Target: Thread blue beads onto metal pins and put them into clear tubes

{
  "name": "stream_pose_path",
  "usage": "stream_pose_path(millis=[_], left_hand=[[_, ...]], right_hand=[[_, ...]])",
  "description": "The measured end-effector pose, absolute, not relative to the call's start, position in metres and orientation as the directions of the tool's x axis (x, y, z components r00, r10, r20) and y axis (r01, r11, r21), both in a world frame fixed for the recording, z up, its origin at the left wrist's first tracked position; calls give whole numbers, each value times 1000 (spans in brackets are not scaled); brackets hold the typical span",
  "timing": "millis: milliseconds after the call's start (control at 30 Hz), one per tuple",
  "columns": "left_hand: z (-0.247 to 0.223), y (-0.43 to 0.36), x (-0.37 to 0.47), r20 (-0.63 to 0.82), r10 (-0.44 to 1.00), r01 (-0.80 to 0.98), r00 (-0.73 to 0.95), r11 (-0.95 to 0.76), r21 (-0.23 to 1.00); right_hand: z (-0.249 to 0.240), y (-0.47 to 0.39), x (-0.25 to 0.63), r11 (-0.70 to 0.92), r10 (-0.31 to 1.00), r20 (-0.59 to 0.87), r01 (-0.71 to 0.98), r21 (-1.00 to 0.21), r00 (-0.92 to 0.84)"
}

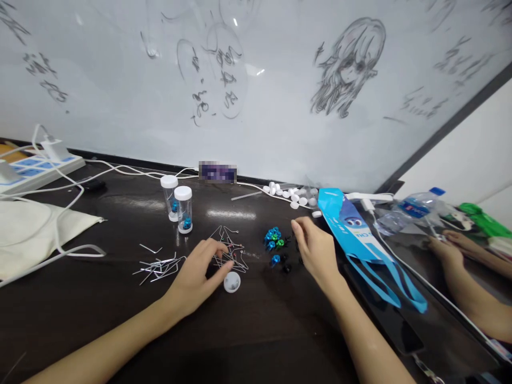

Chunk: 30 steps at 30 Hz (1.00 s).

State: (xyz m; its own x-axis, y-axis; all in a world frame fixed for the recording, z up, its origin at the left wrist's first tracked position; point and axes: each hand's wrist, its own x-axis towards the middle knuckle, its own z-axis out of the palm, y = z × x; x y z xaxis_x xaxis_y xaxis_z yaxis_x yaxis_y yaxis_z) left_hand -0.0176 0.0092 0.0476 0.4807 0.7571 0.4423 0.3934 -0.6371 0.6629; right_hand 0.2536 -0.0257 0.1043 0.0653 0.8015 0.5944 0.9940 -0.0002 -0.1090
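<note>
My left hand (202, 272) hovers over the left edge of a pile of thin wire pieces (236, 256), its fingers apart and nothing in them. Just right of its thumb lies a small white round cap (232, 282) with tiny bits inside. Bent metal rods (160, 268) are scattered left of that hand. My right hand (314, 245) is beside a cluster of small blue, green and black parts (274, 238); its thumb and index finger are curled close together, and what they hold, if anything, is hidden. Two clear tubes with white lids (169, 197) (184, 209) stand upright behind, blue parts inside.
White caps (295, 197) lie near the whiteboard (272, 133). A blue lanyard bag (352, 224) and a dark phone (400, 330) are at the right, beyond them a bottle (420, 204) and another person's hands (452, 253). Cables and a power strip (40, 168) occupy the left.
</note>
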Motion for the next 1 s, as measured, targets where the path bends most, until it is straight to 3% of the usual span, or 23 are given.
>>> stream_pose_path(millis=[133, 267, 433, 633, 833, 1000], left_hand=[[46, 23, -20, 395, 868, 404, 302, -491, 771], [46, 26, -20, 373, 892, 362, 257, -447, 818], [47, 22, -19, 387, 883, 351, 264, -462, 815], [42, 26, -20, 401, 884, 333, 241, -463, 821], [43, 24, -17, 422, 818, 383, 390, -561, 733], [46, 18, -14, 466, 708, 350, 531, -683, 641]], right_hand=[[103, -25, 260, -21, 717, 684, 985, -170, 133], [99, -24, 266, -11, 707, 692, 981, -193, 144], [101, -22, 267, 12, 806, 584, 985, -173, 93], [92, -21, 248, 37, 910, 415, 997, -64, -7], [71, -17, 236, 14, 948, 316, 999, 41, -26], [82, -24, 227, 115, 943, 308, 993, 38, -122]])
